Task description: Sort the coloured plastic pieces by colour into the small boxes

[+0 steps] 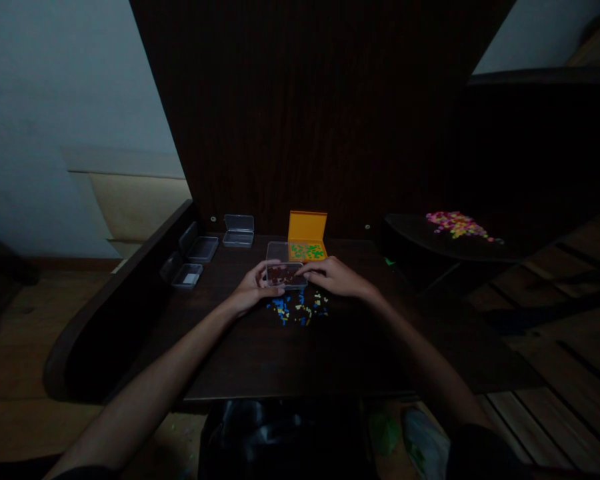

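The left hand (255, 288) is wrapped round a clear box (291, 286) of brown bits (282, 275), apparently so it is steadied for the right hand (333, 276) opposite; whether anything is pinched there cannot be told. Across the counter (260, 367), three clear cases (239, 223) are set leftward, blue and yellow bits (281, 309) are strewn in front, an orange box (307, 227) is partly blocked behind, and a pinkish pile (453, 223) is kept far right.

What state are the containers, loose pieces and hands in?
Held clear box: open, reddish pieces inside
Front clear box: open, white piece inside
Middle clear box: open
Back clear box: open
Orange case: open, green pieces inside
Blue and yellow pieces: scattered on desk
Multicoloured pieces: heaped on side shelf
Left hand: gripping held box
Right hand: fingers at held box
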`<state>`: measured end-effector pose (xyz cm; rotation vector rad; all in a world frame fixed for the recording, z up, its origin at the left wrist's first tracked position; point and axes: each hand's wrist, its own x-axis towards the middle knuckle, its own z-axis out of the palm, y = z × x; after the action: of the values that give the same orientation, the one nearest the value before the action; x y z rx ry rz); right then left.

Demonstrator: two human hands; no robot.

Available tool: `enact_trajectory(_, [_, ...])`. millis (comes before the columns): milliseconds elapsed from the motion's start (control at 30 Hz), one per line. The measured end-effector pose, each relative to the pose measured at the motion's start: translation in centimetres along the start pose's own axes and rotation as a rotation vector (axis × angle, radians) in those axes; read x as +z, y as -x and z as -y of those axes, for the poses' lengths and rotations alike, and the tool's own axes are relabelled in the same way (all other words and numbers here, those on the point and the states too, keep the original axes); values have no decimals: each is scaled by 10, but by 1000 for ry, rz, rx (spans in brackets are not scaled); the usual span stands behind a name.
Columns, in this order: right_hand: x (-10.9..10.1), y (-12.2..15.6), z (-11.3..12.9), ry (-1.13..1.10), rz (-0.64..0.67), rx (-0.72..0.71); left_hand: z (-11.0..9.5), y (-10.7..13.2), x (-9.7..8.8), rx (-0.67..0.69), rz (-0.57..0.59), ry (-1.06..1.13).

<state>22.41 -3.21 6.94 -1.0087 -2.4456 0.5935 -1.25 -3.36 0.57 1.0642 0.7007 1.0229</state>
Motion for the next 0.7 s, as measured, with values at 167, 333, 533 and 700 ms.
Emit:
enact_trajectory(167, [-2,13,-16,-28,-224,69,-4,-1,-2,37,-69,-17])
enact_trajectory(333, [15,33,-52,-81,-442,178,-7,-2,-6,94,-161,-50])
enact_trajectory(533, [43,43,-75,-82,-498,225,-4,-10,-17,182,-230,-79])
enact_trajectory(700, [49,42,-70,-19,-412,164,-5,-13,-25,260,-266,-101])
